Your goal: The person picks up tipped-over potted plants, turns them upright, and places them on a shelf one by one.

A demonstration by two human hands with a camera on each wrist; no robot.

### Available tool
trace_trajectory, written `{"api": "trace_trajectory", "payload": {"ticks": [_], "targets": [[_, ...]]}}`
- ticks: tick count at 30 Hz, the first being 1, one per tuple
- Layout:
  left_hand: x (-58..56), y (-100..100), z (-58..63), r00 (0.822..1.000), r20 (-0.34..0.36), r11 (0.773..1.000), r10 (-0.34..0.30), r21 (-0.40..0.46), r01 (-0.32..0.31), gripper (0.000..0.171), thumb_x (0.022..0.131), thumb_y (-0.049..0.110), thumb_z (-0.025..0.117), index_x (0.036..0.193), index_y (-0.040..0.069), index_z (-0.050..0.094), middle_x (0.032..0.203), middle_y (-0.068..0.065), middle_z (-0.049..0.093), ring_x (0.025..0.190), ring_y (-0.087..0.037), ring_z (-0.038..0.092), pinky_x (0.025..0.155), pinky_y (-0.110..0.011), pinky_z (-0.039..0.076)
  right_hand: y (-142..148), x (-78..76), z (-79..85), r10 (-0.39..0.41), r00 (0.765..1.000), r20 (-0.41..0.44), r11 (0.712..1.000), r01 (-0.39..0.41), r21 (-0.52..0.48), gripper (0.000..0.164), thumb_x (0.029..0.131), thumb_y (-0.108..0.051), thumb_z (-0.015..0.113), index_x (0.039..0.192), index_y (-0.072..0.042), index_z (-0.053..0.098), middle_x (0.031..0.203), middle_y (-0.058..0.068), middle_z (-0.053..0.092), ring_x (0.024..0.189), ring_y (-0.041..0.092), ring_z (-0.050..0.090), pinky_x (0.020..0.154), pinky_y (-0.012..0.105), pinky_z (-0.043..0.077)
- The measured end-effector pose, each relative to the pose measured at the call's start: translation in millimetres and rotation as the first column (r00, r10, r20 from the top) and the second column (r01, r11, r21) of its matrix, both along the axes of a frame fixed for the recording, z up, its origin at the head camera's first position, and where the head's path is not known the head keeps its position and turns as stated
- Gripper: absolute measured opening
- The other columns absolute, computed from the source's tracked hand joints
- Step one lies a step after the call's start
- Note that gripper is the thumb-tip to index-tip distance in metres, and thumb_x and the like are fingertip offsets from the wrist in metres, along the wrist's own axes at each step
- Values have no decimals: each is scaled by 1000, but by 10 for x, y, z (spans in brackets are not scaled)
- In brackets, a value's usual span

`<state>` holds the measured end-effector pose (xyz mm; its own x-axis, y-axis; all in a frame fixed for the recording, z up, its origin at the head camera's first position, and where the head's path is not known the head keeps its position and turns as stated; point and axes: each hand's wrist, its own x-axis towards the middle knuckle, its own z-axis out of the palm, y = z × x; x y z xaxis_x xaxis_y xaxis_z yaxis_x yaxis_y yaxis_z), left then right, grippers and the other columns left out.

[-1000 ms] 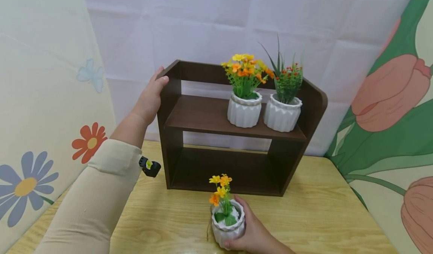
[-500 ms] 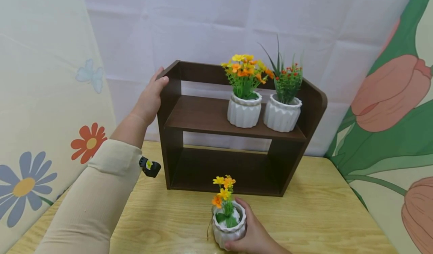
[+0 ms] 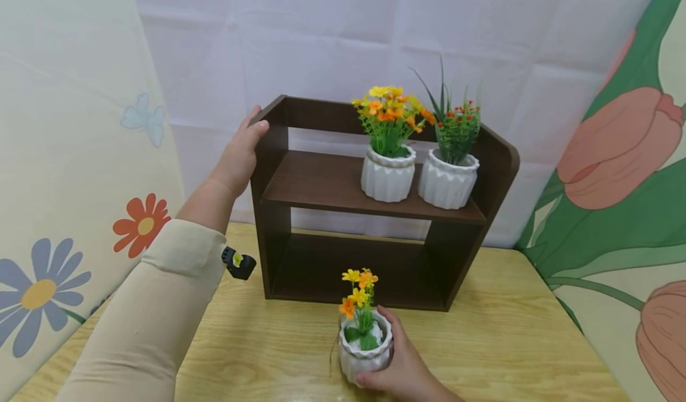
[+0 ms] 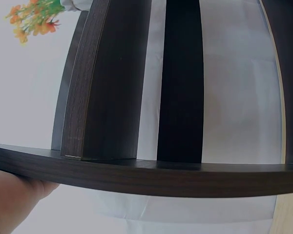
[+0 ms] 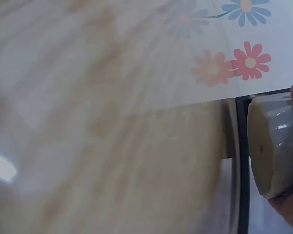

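My left hand [image 3: 241,155] grips the sloped upper edge of the left side panel of a dark brown two-tier shelf [image 3: 321,178]. Part of that hand [image 4: 14,197] shows against the panel's outer face in the left wrist view. My right hand [image 3: 399,363] holds a small white fluted flowerpot [image 3: 364,360] with yellow and orange artificial flowers [image 3: 358,295], in front of the shelf. The pot leans slightly, and its pale underside [image 5: 260,151] faces the right wrist camera, off the table. Fingers behind the pot are hidden.
On the upper tier stand a white pot [image 3: 388,178] with yellow-orange flowers and another pot [image 3: 448,181] with red-berried greenery. Under the shelf lies a wood-grain table [image 3: 509,342]. A white cloth [image 3: 332,33] hangs behind; flower-printed panels [image 3: 605,170] flank both sides.
My right hand has carried the pot slightly to the right, then a little up and toward the shelf. The left hand and the shelf stay in place.
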<state>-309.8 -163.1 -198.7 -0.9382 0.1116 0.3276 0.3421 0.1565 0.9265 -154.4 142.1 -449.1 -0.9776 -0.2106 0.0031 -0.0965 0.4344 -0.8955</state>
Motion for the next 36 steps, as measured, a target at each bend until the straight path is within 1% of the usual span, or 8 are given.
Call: {"api": "trace_trajectory", "payload": {"ticks": [2, 5, 9, 12, 17, 20, 30, 36], "targets": [[-3, 1, 1, 1000, 1, 1000, -1, 3, 1, 62, 103, 45, 28, 158, 35, 3, 166, 4, -1, 150, -22, 7, 122, -47, 8, -20, -11, 46, -21, 1000, 6, 1000, 21, -4, 115, 60, -26, 93, 151, -22, 23, 149, 16, 41, 132, 39, 45, 103, 66, 37], [-6, 3, 2, 1000, -1, 1000, 3, 2, -3, 62, 103, 45, 28, 158, 34, 3, 166, 3, -1, 150, -23, 7, 122, -48, 8, -52, -38, 105, -40, 999, -15, 999, 40, -24, 115, 59, -25, 94, 151, -20, 24, 149, 16, 42, 132, 39, 44, 104, 64, 38], [-10, 6, 3, 1000, -7, 1000, 3, -2, -3, 62, 103, 46, 27, 158, 34, 3, 166, 3, 0, 149, -23, 9, 122, -47, 10, -104, -62, 207, -60, 994, -91, 998, 56, -40, 114, 58, -20, 94, 150, -15, 26, 145, 17, 46, 129, 38, 47, 102, 57, 41], [-9, 7, 5, 1000, -5, 1000, 1, -2, -1, 62, 103, 45, 27, 158, 33, 3, 166, 1, 2, 148, -24, 12, 121, -47, 12, -160, -64, 322, -77, 987, -138, 997, 73, -39, 114, 57, -18, 94, 149, -14, 28, 142, 17, 49, 127, 37, 50, 100, 53, 42], [-7, 6, 10, 1000, -5, 1000, 2, 0, -2, 62, 103, 45, 27, 159, 32, 3, 166, 1, 2, 148, -24, 13, 121, -45, 12, -249, -90, 513, -97, 979, -178, 994, 85, -76, 113, 54, -15, 94, 148, -18, 31, 138, 14, 52, 124, 32, 51, 99, 48, 43], [-6, 7, 8, 1000, -2, 1000, 0, 0, 0, 62, 103, 45, 27, 159, 33, 3, 166, 1, 2, 148, -25, 13, 121, -46, 12, -278, -114, 623, -93, 976, -196, 994, 79, -80, 113, 54, -16, 95, 148, -20, 31, 136, 13, 53, 123, 31, 52, 100, 48, 43], [-11, -1, -2, 1000, -3, 1000, 6, -4, -6, 62, 103, 45, 28, 159, 32, 4, 166, 0, 3, 145, -25, 17, 120, -45, 15, -382, -151, 1097, -95, 965, -242, 995, 85, -54, 115, 55, -19, 95, 150, -21, 29, 135, 9, 54, 121, 27, 54, 99, 46, 45], [-8, -7, -1, 1000, 3, 1000, 9, -7, -9, 62, 103, 45, 28, 159, 33, 4, 166, 0, 4, 143, -25, 21, 119, -44, 17, -448, -185, 1397, -88, 970, -227, 996, 79, -51, 114, 58, -20, 94, 150, -24, 28, 136, 8, 52, 121, 27, 54, 99, 48, 46]]}}
